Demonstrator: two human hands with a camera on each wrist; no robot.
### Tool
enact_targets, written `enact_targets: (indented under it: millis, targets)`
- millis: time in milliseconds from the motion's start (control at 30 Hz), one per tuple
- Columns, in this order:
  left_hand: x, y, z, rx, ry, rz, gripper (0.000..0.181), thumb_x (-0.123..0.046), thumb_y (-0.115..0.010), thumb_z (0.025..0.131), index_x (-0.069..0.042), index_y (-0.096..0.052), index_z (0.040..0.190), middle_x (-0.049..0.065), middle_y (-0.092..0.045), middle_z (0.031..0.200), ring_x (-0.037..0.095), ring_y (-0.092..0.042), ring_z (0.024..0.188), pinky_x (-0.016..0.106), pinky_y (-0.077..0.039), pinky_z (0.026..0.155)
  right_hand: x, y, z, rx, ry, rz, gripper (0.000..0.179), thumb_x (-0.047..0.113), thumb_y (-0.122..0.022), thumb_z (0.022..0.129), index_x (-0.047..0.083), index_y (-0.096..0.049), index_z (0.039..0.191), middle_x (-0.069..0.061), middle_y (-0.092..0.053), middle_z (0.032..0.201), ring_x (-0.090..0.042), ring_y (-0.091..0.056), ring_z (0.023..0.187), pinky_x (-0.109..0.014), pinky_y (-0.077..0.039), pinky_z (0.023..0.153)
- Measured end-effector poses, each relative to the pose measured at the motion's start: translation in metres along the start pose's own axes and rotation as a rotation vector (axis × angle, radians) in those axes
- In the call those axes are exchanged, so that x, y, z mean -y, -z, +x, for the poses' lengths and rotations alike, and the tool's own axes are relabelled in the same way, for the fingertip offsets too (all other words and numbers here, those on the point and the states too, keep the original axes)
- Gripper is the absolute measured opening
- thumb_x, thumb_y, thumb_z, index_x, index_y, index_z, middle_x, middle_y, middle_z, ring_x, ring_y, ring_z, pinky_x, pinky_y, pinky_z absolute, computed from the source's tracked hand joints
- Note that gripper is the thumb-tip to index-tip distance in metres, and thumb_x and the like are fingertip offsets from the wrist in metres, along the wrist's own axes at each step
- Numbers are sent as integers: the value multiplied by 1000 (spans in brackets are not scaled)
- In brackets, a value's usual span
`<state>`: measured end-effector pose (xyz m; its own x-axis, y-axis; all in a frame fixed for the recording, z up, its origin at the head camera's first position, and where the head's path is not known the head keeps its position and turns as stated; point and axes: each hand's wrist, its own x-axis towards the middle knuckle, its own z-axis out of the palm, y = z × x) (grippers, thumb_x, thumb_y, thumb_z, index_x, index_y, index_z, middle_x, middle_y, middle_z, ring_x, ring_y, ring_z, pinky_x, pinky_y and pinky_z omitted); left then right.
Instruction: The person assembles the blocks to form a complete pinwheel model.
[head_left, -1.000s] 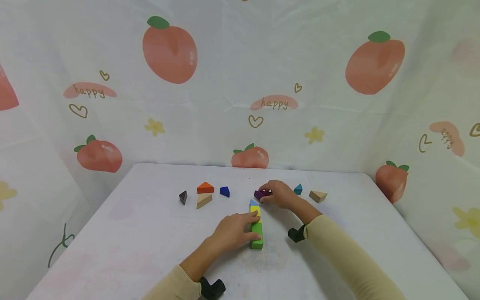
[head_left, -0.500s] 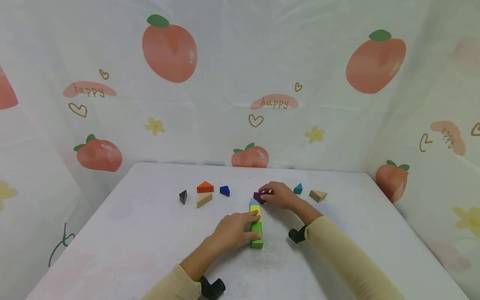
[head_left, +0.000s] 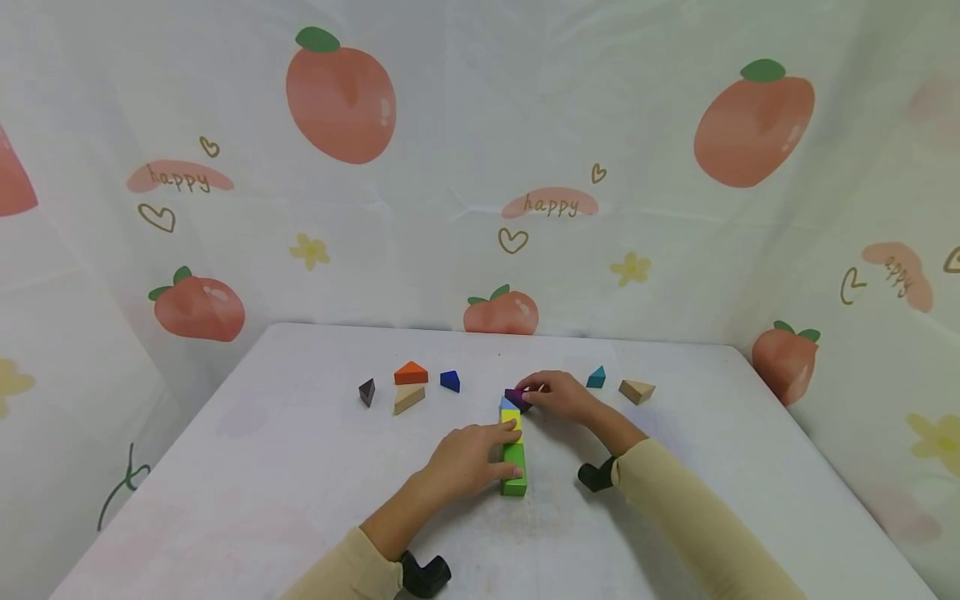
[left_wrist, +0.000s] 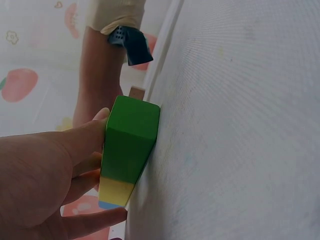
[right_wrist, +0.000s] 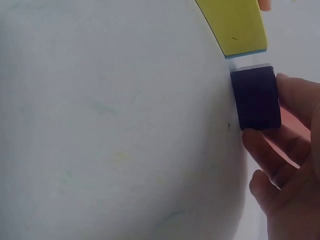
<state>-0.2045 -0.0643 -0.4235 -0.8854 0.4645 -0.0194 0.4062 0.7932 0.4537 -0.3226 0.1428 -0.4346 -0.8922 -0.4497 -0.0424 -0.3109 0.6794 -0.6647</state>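
A green block (head_left: 514, 479), a yellow block (head_left: 511, 415) and a light blue triangular block (head_left: 508, 402) lie in a row on the table. My left hand (head_left: 468, 460) rests over this row, thumb on the green block and fingers on the yellow one, rather straight. In the left wrist view, the green block (left_wrist: 131, 135) is nearest the camera. Just beyond the row's far end, my right hand (head_left: 558, 393) pinches a purple triangular block (head_left: 516, 397) between thumb and fingers. The right wrist view shows a small gap between the purple block (right_wrist: 257, 97) and the row's blue end.
Left of the row lie a dark grey block (head_left: 367, 392), an orange triangle (head_left: 411, 373), a wooden triangle (head_left: 408, 398) and a dark blue block (head_left: 450, 381). To the right are a teal block (head_left: 596, 377) and another wooden triangle (head_left: 637, 391). A printed curtain hangs behind.
My right hand has brought the purple block slightly left and nearer, toward the blue end of the row. My left hand keeps its place on the green and yellow blocks.
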Motion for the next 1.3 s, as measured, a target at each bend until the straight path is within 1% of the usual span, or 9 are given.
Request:
enact_targets:
  millis: [200, 400, 633, 800, 1033, 1300]
  targets:
    - [1, 0, 0, -6, 0, 1, 58, -50, -70, 86, -26, -59, 137, -6, -53, 141, 22, -52, 125, 46, -47, 94, 0, -1, -1, 9, 2, 5, 23, 20, -64, 95, 18, -70, 118, 2, -66, 103, -19, -55, 91, -29, -51, 76]
    - [1, 0, 1, -5, 3, -2, 58, -51, -70, 85, -26, -59, 137, -6, -53, 141, 22, -51, 126, 47, -46, 95, -1, -2, -4, 21, 33, 22, 23, 20, -64, 95, 17, -70, 117, 2, -66, 103, -19, -55, 90, -29, -51, 76]
    - [0, 1, 0, -1, -2, 5, 59, -50, -69, 85, -26, -58, 137, -7, -52, 142, 22, -51, 127, 47, -46, 95, 4, -3, -8, 24, 62, 50, 23, 20, -64, 95, 15, -70, 117, 1, -66, 103, -19, -54, 88, -29, -50, 74]
    - [1, 0, 0, 6, 1, 8, 59, -51, -69, 85, -26, -58, 138, -7, -51, 142, 22, -50, 128, 47, -46, 95, 5, -3, -9, 23, 79, 43, 23, 19, -63, 96, 14, -70, 117, 1, -66, 102, -19, -54, 87, -29, -49, 72]
    - [0, 0, 0, 5, 9, -2, 59, -50, -70, 85, -27, -58, 138, -7, -53, 141, 22, -51, 127, 47, -46, 95, 2, -3, -9, 28, 88, 43, 23, 18, -62, 96, 14, -70, 117, 1, -66, 104, -19, -54, 88, -29, -49, 73]
    - [1, 0, 0, 3, -6, 8, 58, -50, -70, 85, -26, -58, 137, -8, -51, 143, 22, -50, 127, 46, -47, 95, 2, -3, -8, 35, 90, 43, 23, 18, -63, 96, 14, -70, 118, 1, -66, 104, -19, -54, 88, -29, -50, 74]
